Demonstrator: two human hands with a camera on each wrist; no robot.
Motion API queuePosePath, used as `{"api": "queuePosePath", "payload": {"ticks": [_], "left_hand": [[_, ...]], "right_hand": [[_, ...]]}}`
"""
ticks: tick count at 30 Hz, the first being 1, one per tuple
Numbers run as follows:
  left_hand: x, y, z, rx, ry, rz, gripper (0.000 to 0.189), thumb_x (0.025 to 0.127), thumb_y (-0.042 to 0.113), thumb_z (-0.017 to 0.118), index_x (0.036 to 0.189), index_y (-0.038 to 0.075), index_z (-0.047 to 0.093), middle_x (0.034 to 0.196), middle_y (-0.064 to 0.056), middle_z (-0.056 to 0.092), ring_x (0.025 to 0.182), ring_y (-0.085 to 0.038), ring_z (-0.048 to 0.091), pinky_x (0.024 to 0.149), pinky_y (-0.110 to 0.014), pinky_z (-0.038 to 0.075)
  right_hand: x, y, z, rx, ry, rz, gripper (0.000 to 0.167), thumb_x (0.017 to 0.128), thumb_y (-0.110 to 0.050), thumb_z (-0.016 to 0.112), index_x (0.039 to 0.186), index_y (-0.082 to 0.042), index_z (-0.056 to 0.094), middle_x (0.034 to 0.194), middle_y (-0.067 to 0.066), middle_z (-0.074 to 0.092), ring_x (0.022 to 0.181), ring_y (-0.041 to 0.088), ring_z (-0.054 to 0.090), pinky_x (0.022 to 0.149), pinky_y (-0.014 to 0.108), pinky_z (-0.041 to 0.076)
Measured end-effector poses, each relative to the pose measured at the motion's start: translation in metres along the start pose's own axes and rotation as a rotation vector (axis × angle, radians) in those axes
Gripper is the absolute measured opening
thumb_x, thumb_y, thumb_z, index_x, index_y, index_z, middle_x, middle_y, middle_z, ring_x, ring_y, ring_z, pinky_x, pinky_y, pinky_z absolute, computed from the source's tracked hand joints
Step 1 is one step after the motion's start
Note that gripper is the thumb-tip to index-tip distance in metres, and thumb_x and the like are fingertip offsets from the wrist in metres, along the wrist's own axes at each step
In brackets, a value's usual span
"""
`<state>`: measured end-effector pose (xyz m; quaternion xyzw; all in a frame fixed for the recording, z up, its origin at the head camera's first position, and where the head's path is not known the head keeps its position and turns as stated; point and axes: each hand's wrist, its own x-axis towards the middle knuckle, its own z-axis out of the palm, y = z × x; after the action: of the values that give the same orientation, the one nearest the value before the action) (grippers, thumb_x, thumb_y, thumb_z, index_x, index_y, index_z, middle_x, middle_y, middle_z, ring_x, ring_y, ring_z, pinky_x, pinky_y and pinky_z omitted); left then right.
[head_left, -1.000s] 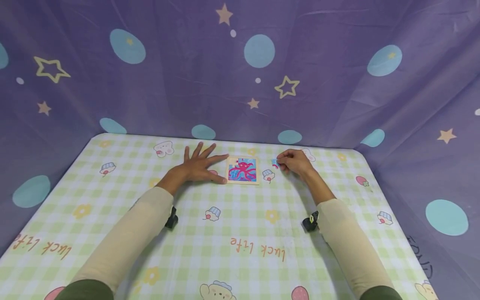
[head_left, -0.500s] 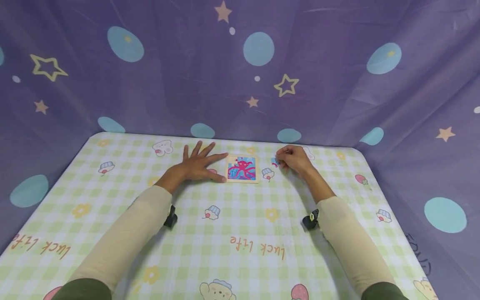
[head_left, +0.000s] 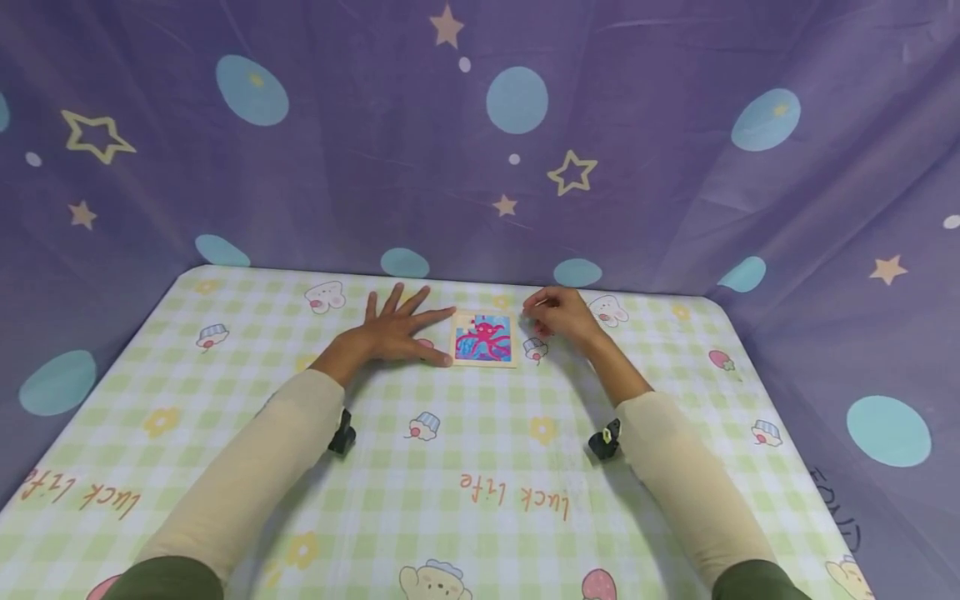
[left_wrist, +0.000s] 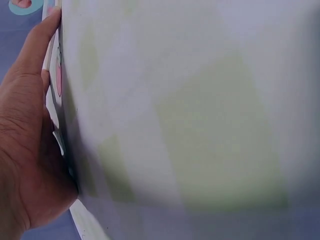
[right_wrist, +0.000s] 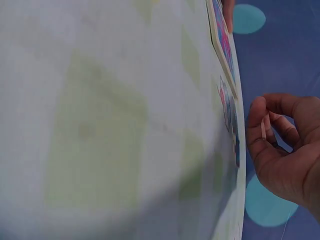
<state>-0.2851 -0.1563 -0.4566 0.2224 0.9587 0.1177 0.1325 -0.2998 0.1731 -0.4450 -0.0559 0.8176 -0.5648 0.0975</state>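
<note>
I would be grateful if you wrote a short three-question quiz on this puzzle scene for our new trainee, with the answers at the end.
1. Multiple choice: how do the fingers of the left hand lie in the head view?
A) Balled into a fist
B) Spread apart
C) Hidden from view
2. True or false: the right hand lies on top of the octopus puzzle.
3. Fill in the blank: in the head view, a pale patch shows in the upper ____ corner of the puzzle's picture.

Key: 1. B. 2. False; it is beside the puzzle's right edge. 3. Left.
</note>
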Motion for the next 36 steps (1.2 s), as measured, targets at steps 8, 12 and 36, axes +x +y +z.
{"api": "queuePosePath", "payload": {"ticks": [8, 12, 36], "left_hand": [[0.001, -0.001, 0.001, 0.004, -0.011, -0.007, 0.095, 0.07, 0.09, 0.052, 0.153, 0.056, 0.018, 0.166, 0.002, -0.008, 0.147, -0.04, -0.021, 0.103, -0.073, -0.018], [0.001, 0.0, 0.001, 0.001, -0.017, -0.015, 0.095, 0.07, 0.091, 0.052, 0.152, 0.056, 0.019, 0.166, 0.002, -0.008, 0.147, -0.04, -0.021, 0.103, -0.073, -0.019], [0.004, -0.001, 0.001, 0.004, -0.027, -0.027, 0.097, 0.068, 0.093, 0.051, 0.152, 0.058, 0.017, 0.166, 0.003, -0.01, 0.147, -0.038, -0.022, 0.102, -0.073, -0.02]], "right_hand": [[-0.002, -0.01, 0.023, 0.066, -0.105, -0.016, 0.021, 0.092, -0.009, 0.07, 0.109, 0.003, 0.069, 0.087, 0.029, 0.065, 0.065, 0.029, 0.067, 0.065, 0.043, 0.059], [0.001, -0.012, 0.031, 0.108, -0.151, -0.01, 0.027, 0.09, -0.007, 0.072, 0.113, 0.006, 0.067, 0.093, 0.034, 0.064, 0.064, 0.029, 0.067, 0.064, 0.044, 0.059], [0.014, -0.017, 0.057, -0.051, -0.264, -0.017, 0.036, 0.082, -0.004, 0.081, 0.116, -0.003, 0.071, 0.08, 0.014, 0.071, 0.059, 0.022, 0.064, 0.058, 0.032, 0.056]]}}
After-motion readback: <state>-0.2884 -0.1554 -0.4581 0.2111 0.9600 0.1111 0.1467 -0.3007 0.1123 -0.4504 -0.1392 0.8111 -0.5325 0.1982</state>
